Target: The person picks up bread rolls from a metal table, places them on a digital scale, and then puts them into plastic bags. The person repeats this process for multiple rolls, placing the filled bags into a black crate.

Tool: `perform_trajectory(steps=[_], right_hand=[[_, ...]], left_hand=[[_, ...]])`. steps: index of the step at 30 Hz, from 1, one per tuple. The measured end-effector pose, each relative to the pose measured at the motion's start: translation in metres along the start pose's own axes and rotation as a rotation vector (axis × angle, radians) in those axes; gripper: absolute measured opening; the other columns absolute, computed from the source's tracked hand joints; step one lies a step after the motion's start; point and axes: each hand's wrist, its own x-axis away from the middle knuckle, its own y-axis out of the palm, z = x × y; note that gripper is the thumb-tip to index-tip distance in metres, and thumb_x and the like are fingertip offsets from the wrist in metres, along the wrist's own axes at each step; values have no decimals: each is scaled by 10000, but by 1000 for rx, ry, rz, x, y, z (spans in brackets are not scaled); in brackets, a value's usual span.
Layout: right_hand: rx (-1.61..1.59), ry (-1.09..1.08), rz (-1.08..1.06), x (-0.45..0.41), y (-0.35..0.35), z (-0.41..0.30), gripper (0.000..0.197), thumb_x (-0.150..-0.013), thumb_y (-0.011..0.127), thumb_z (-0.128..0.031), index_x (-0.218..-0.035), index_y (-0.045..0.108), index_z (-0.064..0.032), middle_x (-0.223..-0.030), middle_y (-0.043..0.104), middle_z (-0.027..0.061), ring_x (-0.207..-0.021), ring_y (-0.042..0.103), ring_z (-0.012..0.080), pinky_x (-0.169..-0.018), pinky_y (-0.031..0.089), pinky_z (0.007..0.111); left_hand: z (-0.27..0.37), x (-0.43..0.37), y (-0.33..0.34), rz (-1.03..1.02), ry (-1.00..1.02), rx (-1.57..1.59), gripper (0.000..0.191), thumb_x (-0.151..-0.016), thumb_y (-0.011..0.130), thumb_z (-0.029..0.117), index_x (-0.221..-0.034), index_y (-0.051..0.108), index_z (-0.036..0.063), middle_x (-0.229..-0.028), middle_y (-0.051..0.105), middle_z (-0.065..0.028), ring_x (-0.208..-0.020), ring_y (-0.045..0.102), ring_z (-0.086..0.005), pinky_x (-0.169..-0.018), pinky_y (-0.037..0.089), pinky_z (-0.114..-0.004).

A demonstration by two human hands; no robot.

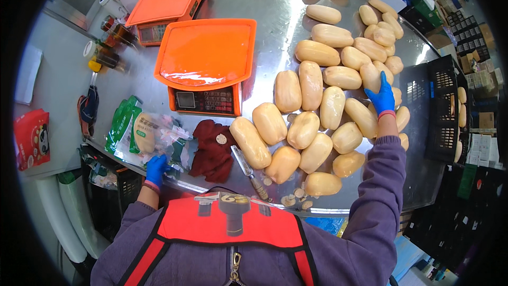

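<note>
My left hand (156, 170), in a blue glove, is at the near table edge with its fingers at the lower corner of a printed clear-and-green plastic bag (158, 125); whether it grips the bag is hard to tell. My right hand (381, 94), also blue-gloved, reaches into the pale peeled lotus root segments (332, 35). Its thumb and forefinger are spread about the near end of one lotus root segment (369, 76). Between my hands lie a dark red cloth (210, 153) with a cut lotus slice (221, 139) on it, and a wooden-handled knife (249, 172).
Two orange weighing scales (206, 53) (166, 0) stand on the metal table (270, 39). Seasoning jars (107, 56) line its left side. A black perforated crate (442, 107) holding lotus roots is at the right. Root trimmings (298, 193) lie by the near edge.
</note>
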Motion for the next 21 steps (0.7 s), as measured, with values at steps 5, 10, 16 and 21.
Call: perform_trajectory(steps=[5,10,16,21], right_hand=[[-77,57,-89,-18,0,-13,940,-626,880,-342,-1418,450,-74,-1314,580,219,-1191,582,366,-991,492,406],[-590,298,-156,-20,-4,31,747,-838,729,-438,-1377,478,15,-1234,625,178,-1119,614,319,-974,493,385],[-1823,481,-62,49,-45,-20,653,-958,542,-466,-1450,405,-60,-1409,506,143,-1287,487,313,-1099,383,457],[-1767,194,-39,109,-78,-73,762,-912,606,-433,-1517,284,-100,-1493,417,151,-1372,415,337,-1150,330,491]], left_hand=[[-50,-23,-41,-42,171,-202,160,-894,660,198,-793,603,88,-718,563,-34,-620,578,-164,-572,472,-304],[-59,-44,-67,-141,398,-742,130,-887,645,160,-796,611,73,-726,559,-31,-635,570,-160,-568,476,-309],[-47,-33,-45,-80,205,-323,168,-903,653,212,-831,614,66,-742,574,-40,-620,571,-174,-563,496,-316],[-41,-31,-34,-64,160,-185,190,-918,632,246,-856,618,67,-746,585,-51,-597,598,-183,-551,499,-315]])
